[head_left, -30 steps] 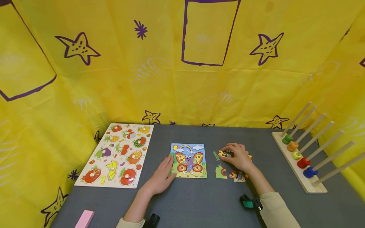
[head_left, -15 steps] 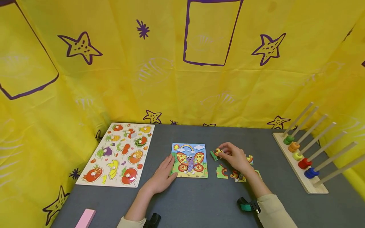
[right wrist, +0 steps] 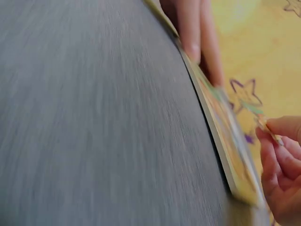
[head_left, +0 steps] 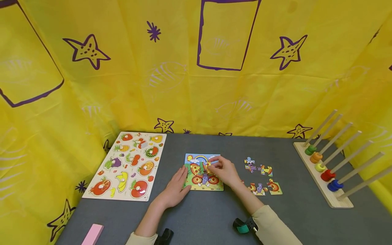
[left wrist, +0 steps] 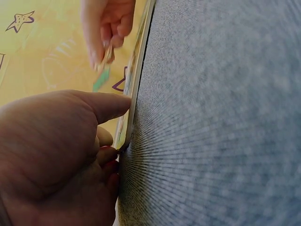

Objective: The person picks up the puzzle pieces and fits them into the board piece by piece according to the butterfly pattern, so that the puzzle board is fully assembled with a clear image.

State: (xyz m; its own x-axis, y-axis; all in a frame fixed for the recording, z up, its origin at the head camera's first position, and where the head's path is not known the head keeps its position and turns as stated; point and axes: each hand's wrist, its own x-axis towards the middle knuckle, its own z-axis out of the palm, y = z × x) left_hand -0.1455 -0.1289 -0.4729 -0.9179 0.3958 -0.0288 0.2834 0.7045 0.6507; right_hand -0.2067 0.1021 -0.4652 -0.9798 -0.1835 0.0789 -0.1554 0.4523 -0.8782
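Note:
A square butterfly puzzle board (head_left: pixel 202 187) lies on the grey table in front of me. My left hand (head_left: pixel 175 190) rests at its left edge, fingers extended; the left wrist view shows the thumb (left wrist: pixel 115 106) against the board's side. Above the board, my right hand (head_left: pixel 226 172) pinches a jigsaw piece (right wrist: pixel 254 109) with a green end between thumb and fingers. In the left wrist view that piece (left wrist: pixel 101 80) hangs tilted, apart from the board. Loose butterfly jigsaw pieces (head_left: pixel 250 164) lie to the right, some partly behind my right forearm.
At the left lies a fruit peg puzzle board (head_left: pixel 124 195). A wooden peg rack (head_left: pixel 344 203) with coloured rings stands at the right. A pink block (head_left: pixel 93 234) is near the front left. Yellow patterned cloth (head_left: pixel 190 102) closes off the back and sides.
My right hand has picked up a jigsaw piece from the loose group and carried it left over the butterfly board. My left hand has stayed at the board's edge.

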